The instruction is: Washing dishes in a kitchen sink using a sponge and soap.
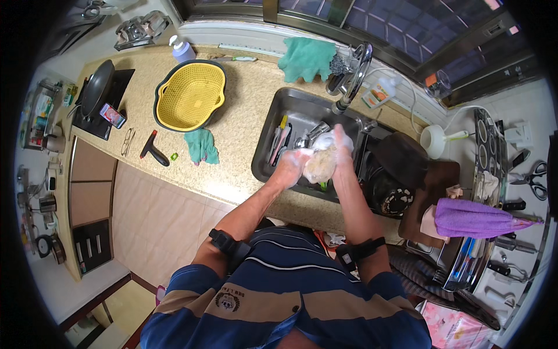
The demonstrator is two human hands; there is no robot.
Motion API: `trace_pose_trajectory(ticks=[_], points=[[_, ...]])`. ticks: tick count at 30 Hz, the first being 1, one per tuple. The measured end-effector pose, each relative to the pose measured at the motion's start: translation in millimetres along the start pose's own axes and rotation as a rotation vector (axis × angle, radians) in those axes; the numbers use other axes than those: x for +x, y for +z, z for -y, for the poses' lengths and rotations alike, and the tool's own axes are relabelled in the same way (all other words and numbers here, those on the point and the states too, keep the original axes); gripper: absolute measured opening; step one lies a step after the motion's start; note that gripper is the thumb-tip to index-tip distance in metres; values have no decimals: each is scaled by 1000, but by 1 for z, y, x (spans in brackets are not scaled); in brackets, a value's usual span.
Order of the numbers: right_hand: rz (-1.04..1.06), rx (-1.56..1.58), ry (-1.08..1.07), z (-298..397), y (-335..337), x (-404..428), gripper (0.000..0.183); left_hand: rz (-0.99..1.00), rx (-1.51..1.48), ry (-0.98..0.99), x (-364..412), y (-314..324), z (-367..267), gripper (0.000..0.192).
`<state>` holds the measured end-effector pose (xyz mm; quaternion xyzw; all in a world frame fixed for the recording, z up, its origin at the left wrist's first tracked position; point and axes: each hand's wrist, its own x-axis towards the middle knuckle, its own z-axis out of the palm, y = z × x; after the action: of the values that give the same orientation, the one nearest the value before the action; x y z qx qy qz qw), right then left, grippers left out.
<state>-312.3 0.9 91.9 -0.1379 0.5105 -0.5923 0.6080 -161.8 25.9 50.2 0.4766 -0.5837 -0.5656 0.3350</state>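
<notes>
Both my hands are over the stainless steel sink (261, 163), wet and coated with white suds. Between them is a beige, foam-covered scrubbing pad (320, 166), possibly a loofah; the foam hides its exact make. My left hand (291, 169) grips its left side, and my right hand (342, 146) presses along its right side with the fingers pointing to the faucet (364, 65). Down in the basin lie several slim utensils (281, 144) with yellow, pink and black handles. A shiny metal vessel (318, 129) rests beside them, partly behind the foam.
Left of the sink stand a yellow colander in a dark basin (189, 96), a green cloth (202, 146) and a black-handled scraper (153, 148). Dark pots (399, 159) crowd the right side. Behind are another green cloth (307, 59) and a detergent bottle (379, 92).
</notes>
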Motion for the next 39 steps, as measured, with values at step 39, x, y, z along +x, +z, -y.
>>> trace_pose_trajectory(ticks=[39], points=[[78,-1169,-756,13,-29,18,13,116,211,13,-1,-10,-2,32]])
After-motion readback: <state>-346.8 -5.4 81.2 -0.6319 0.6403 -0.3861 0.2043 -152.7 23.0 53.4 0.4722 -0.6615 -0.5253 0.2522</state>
